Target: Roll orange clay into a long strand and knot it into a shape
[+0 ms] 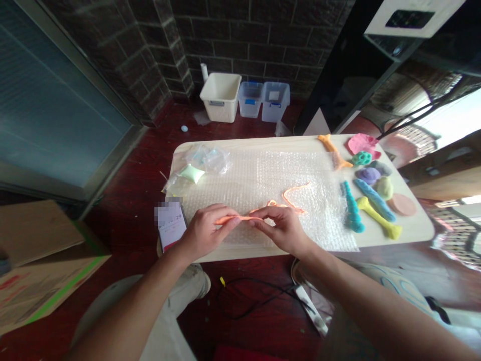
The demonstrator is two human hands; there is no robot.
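Between my two hands an orange strip of soft clay (245, 217) is held stretched level above the bubble wrap. My left hand (210, 228) pinches its thicker left end between thumb and fingers. The thumb and fingertips of my right hand (281, 225) are closed on the right end. Just behind my right hand a thin orange clay strand (291, 193) lies curled on the bubble wrap (240, 175), partly covered by that hand.
Shaped clay pieces, such as a yellow one (379, 218) and a teal spiral (352, 208), lie on the table's right side. At left are a pale green packet (193, 173), clear bags (214, 158) and a phone (171, 220). Bins (221, 100) stand by the wall.
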